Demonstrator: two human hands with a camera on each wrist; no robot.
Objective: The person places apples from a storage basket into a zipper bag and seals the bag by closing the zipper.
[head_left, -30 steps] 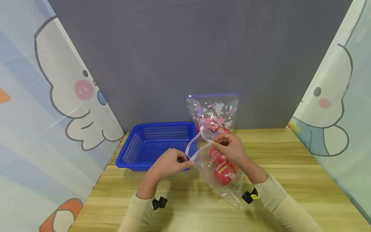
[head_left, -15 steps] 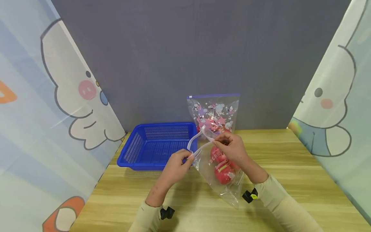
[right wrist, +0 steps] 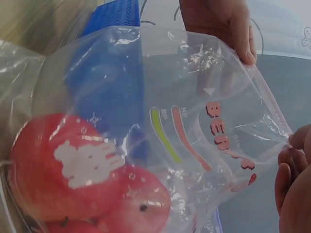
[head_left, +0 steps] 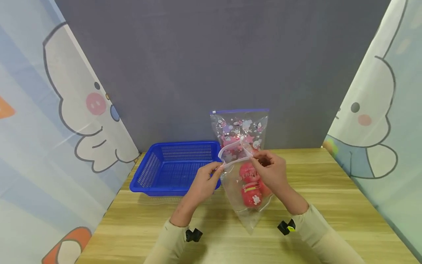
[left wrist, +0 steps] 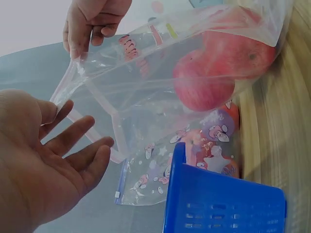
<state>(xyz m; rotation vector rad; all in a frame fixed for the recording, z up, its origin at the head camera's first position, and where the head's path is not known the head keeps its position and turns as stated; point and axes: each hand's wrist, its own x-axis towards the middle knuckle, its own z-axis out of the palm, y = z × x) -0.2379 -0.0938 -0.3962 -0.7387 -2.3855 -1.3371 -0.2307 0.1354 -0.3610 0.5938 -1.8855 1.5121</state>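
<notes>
A clear zip bag [head_left: 233,187] with a white-pink rim stands on the table with several red apples [left wrist: 204,80] in it. Its mouth gapes between the two hands. My left hand [head_left: 205,181] pinches the left corner of the rim between thumb and index finger; its other fingers [left wrist: 73,138] are spread. My right hand [head_left: 271,171] pinches the rim on the right with thumb and fingertips. Printed letters and a white rabbit figure [right wrist: 85,162] mark the bag's front. Behind it, a second zip bag [head_left: 239,126] with a purple top edge and pink prints leans on the grey wall, red fruit inside.
A blue plastic basket [head_left: 176,190] with slotted walls stands on the wooden table [head_left: 138,227], just left of the bags. The grey backdrop [head_left: 211,66] rises behind the table, and cartoon-printed curtains [head_left: 29,146] hang at both sides.
The left hand shifted right and slightly up, to a pinch on the bag's left corner. The mouth has spread wider, and the bag with its apples has turned more upright.
</notes>
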